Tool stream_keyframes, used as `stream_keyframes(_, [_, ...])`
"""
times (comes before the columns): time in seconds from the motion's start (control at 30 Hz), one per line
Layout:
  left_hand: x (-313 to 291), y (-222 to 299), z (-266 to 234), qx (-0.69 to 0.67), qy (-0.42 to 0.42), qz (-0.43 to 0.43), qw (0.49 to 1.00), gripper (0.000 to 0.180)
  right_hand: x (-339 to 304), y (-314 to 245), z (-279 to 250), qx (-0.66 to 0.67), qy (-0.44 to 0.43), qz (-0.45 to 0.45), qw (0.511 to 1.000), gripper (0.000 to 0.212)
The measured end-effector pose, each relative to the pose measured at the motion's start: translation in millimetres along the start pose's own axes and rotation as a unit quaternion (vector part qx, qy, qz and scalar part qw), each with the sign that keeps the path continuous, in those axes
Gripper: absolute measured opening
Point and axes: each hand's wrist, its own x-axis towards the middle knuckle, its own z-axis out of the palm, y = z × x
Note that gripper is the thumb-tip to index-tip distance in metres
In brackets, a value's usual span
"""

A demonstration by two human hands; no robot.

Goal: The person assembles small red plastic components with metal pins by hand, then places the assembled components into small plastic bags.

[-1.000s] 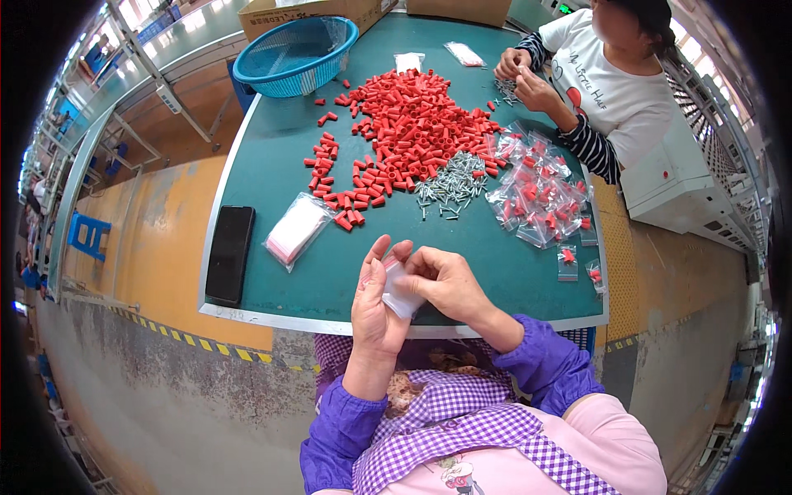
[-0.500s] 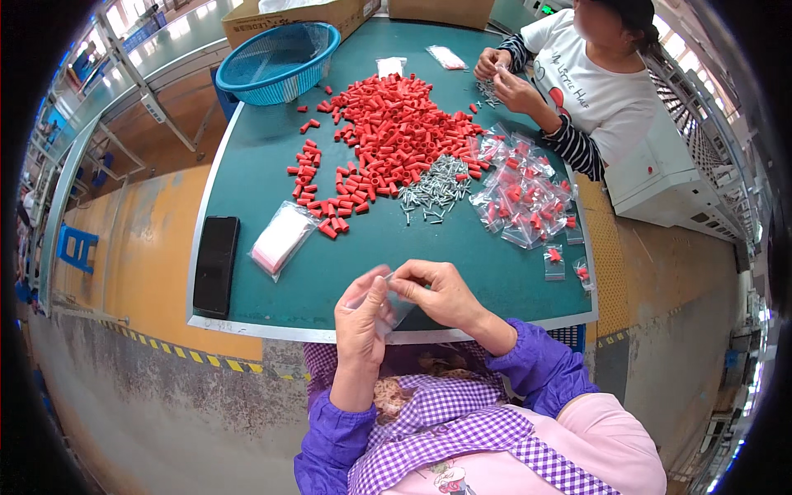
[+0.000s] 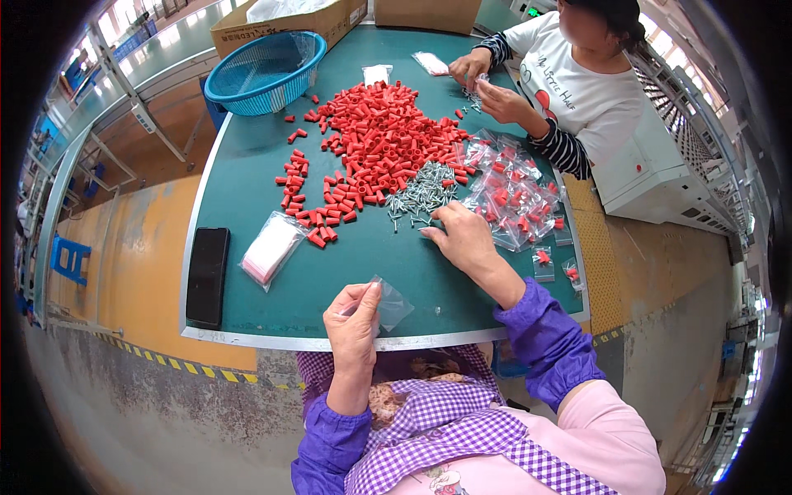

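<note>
Near the table's front edge, my left hand (image 3: 353, 318) pinches a small clear plastic bag (image 3: 395, 308), which hangs to the right of the fingers. My right hand (image 3: 467, 239) reaches over the near edge of a pile of silvery screws (image 3: 422, 193). Its thumb and forefinger are apart, and nothing shows between them. Behind the screws spreads a large heap of red plastic sleeves (image 3: 375, 136). Filled clear bags (image 3: 507, 198) with red pieces inside lie right of the screws. A pack of flat bags (image 3: 273, 249) rests left of my left hand.
A black phone (image 3: 208, 276) lies at the table's left edge. A blue basket (image 3: 266, 74) stands at the far left corner, by cardboard boxes (image 3: 289, 22). A co-worker (image 3: 577, 82) at the right far side handles something small. Two filled bags (image 3: 543, 264) lie near the right edge.
My right hand has let go of the clear bag and moved forward and right to the screws. My left hand still holds the bag. The co-worker's hands have shifted slightly.
</note>
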Motion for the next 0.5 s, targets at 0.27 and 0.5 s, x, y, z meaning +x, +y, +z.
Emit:
stream_keyframes(0.27, [2, -2, -2, 0.031, 0.012, 0.04, 0.999, 0.01, 7, -13, -1, -0.052, -0.025, 0.004, 0.998, 0.028])
stream_keyframes(0.5, [0, 4, 5, 0.037, 0.001, 0.026, 0.999, 0.011, 18, -2, 8, -0.099, -0.068, -0.089, 0.989, 0.01])
